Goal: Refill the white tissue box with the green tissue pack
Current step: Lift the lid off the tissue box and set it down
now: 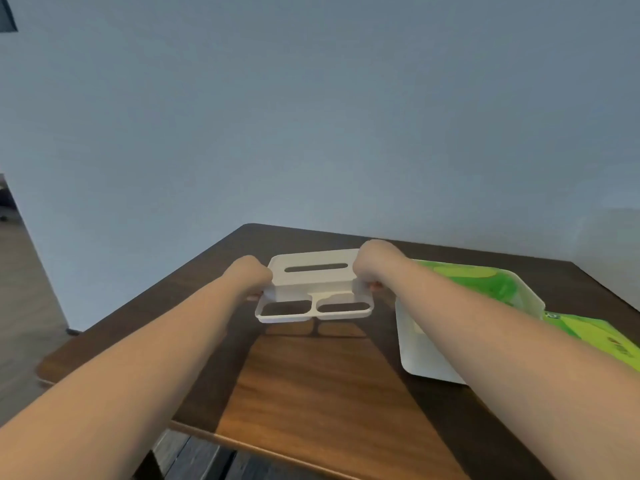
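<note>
Both hands hold the white tissue box lid, a flat plastic cover with one long slot and two oval openings, a little above the table. My left hand grips its left end and my right hand grips its right end. The white tissue box base lies to the right, open side up, partly hidden by my right forearm. A green tissue pack sits inside the base. A second green tissue pack lies at the right edge, beside the base.
The dark wooden table stands against a plain grey-blue wall. Its near edge runs across the bottom and its left edge drops to a wooden floor.
</note>
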